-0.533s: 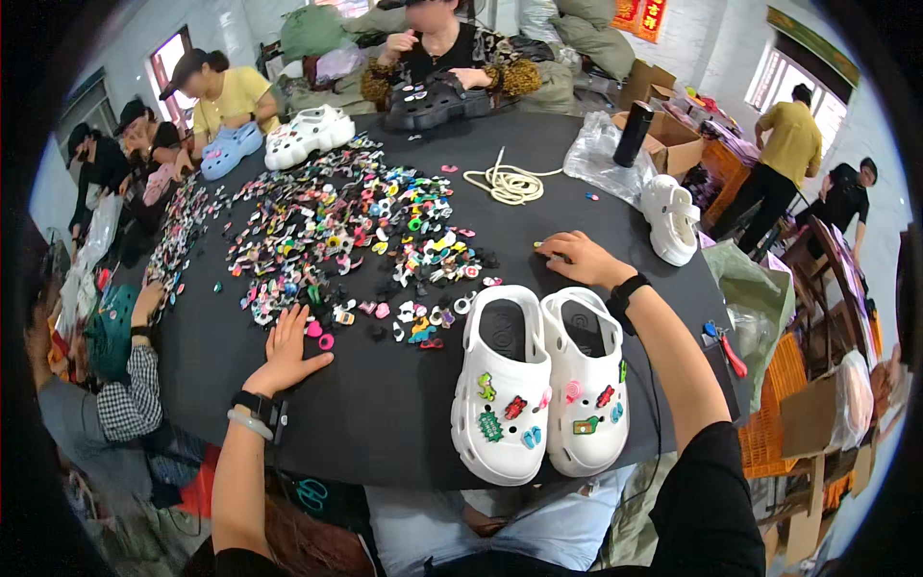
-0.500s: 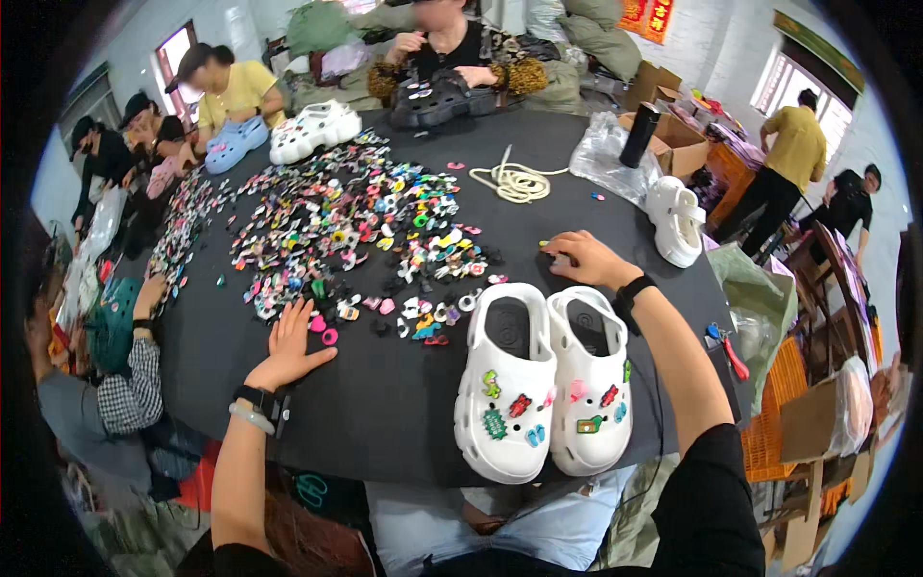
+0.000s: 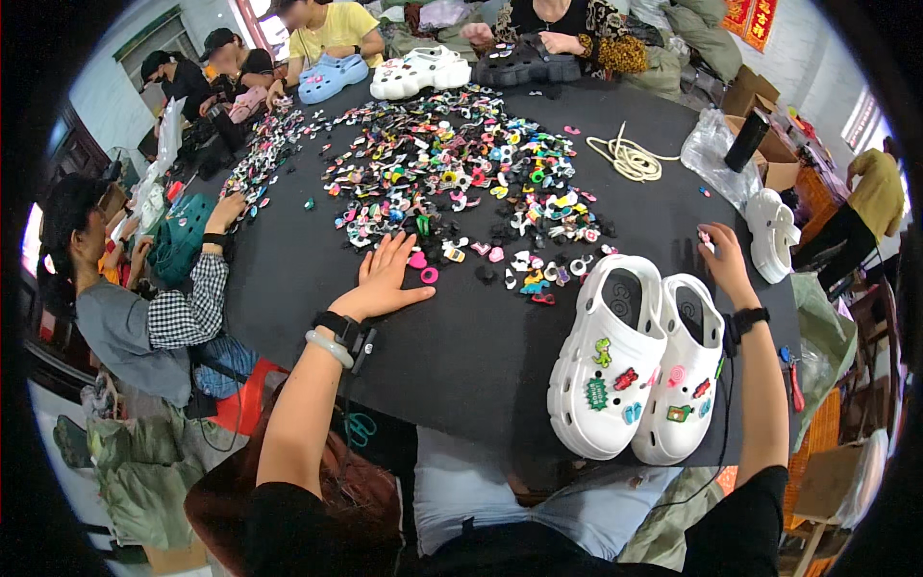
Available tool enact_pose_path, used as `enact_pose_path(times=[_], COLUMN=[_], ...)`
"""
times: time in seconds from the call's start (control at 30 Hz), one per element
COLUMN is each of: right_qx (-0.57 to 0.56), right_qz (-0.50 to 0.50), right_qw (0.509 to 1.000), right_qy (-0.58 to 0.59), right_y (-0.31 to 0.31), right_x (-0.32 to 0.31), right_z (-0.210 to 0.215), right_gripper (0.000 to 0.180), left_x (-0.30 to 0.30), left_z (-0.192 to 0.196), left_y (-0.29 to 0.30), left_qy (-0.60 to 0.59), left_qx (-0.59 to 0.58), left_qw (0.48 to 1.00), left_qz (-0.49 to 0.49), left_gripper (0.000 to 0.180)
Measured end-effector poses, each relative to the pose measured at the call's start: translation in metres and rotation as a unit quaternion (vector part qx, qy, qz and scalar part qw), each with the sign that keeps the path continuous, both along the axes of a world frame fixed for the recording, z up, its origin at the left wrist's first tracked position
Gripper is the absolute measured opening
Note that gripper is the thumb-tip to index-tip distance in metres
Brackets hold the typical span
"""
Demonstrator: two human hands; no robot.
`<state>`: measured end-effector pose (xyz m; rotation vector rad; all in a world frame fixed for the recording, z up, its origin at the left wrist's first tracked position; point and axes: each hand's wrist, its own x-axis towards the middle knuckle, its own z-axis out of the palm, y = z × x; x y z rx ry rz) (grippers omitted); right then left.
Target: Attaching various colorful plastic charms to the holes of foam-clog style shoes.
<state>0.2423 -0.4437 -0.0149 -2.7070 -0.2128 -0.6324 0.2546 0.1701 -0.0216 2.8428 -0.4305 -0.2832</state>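
A pair of white clogs stands on the black table in front of me, the left clog (image 3: 608,361) against the right clog (image 3: 681,370). Colourful shoe charms, among them a green dinosaur and blue slippers, sit on their uppers. Just beyond the right clog, my right hand (image 3: 728,264) pinches a small pink-and-white shoe charm (image 3: 707,238) between its fingertips. My left hand (image 3: 383,286) rests palm down with fingers spread, its fingertips at the near edge of a big pile of loose shoe charms (image 3: 452,178). Beside its fingers lie a pink heart charm (image 3: 416,261) and a pink ring-shaped charm (image 3: 429,275).
A coil of cream cord (image 3: 630,159) and a plastic bag with a black bottle (image 3: 747,142) lie at the far right. Another white clog (image 3: 771,236) and red-handled pliers (image 3: 796,387) are near the right edge. Co-workers with blue (image 3: 333,79), white (image 3: 420,73), black and green clogs sit around the table.
The view has swung left, so the table appears further right. My right hand has shifted right relative to the clogs, and a charm now shows in its fingertips. My left hand stays in place.
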Motion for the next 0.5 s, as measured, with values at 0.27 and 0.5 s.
enact_pose_path(times=[0.27,0.5], right_qx=[0.372,0.401], right_qz=[0.075,0.068], right_qw=[0.887,0.872], right_qy=[0.263,0.273], right_y=[0.052,0.09], right_x=[-0.135,-0.228], right_z=[0.029,0.047], right_gripper=[0.027,0.036], left_x=[-0.005,-0.014], left_z=[-0.003,-0.001], left_y=[0.015,0.026], left_qy=[-0.025,-0.035], left_qx=[-0.059,-0.14], left_qw=[0.998,0.989], left_qz=[0.003,-0.045], left_gripper=[0.097,0.08])
